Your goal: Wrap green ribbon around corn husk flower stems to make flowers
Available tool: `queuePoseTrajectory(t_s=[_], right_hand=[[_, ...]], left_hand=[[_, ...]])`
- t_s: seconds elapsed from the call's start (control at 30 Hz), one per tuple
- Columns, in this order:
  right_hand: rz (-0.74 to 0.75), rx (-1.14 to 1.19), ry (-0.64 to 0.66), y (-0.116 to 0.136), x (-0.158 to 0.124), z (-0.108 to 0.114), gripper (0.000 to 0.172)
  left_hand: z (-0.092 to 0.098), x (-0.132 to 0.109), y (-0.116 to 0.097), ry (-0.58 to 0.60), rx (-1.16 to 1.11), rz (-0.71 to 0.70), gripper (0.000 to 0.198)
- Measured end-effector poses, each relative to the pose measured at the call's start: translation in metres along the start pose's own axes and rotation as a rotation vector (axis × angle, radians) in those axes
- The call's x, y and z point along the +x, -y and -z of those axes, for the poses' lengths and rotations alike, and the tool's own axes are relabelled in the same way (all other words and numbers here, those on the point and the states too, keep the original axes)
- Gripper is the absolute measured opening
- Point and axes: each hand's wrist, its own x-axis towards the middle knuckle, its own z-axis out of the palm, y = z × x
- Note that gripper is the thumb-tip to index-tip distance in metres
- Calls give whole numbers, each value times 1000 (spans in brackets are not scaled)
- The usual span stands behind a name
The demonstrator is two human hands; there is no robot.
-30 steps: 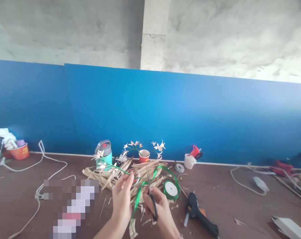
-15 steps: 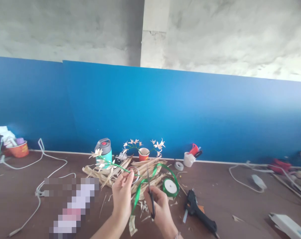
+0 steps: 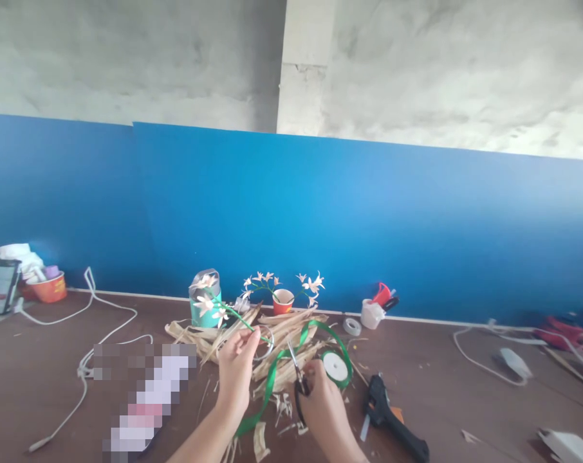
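Note:
Between the thumb and fingers of my left hand [image 3: 238,360] is the green stem of a flower spray [image 3: 243,320], its pale blossoms pointing up and left in front of a teal jug [image 3: 198,312]. My right hand [image 3: 323,399] is closed on black-handled scissors [image 3: 297,373], blades pointing up and slightly left. A green ribbon [image 3: 271,379] curves between the hands and leads to its spool [image 3: 336,366], just beyond my right hand. Dried husks [image 3: 199,337] are piled behind both hands, with a white ring [image 3: 271,342] among them.
An orange cup [image 3: 283,302] with two flower sprays stands at the back. A black glue gun [image 3: 392,418] lies to the right. Farther back are a tape roll [image 3: 352,326] and a white cup [image 3: 371,315]. White cables [image 3: 96,321] and a phone [image 3: 0,286] are on the left.
The scissors have tilted left and moved slightly right with my right hand. The flower spray has turned a little in my left hand. The whole view has shifted slightly.

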Motion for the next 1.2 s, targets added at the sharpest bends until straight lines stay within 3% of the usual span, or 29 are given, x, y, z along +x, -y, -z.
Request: queuePoseTrajectory(t_s=[0.07, 0.17, 0.3, 0.53, 0.6, 0.67, 0.8, 0.93, 1.1, 1.2], right_hand=[[-6, -285, 36, -5, -1, 3, 14], [25, -476, 134, -14, -6, 0, 23], [127, -478, 142, -22, -8, -7, 34], [67, -232, 296, -30, 0, 1, 42], [84, -130, 278, -27, 5, 6, 29], [70, 9, 174, -16, 11, 13, 8], [178, 387, -31, 27, 20, 31, 26], [195, 474, -97, 60, 22, 42, 28], [201, 513, -154, 63, 25, 37, 18], [184, 524, -135, 58, 28, 36, 18]], left_hand=[[1, 2, -4, 86, 91, -54, 25], [2, 6, -6, 182, 215, -151, 21], [2, 8, -3, 238, 359, -278, 15], [-1, 5, -3, 280, 557, -449, 13], [-2, 4, -2, 291, 608, -490, 14], [-3, 2, -2, 302, 656, -530, 14], [-5, -3, 0, 343, 721, -596, 16], [-8, -11, 3, 411, 753, -635, 22], [-10, -18, 6, 441, 766, -627, 21], [-8, -19, 0, 451, 687, -529, 18]])
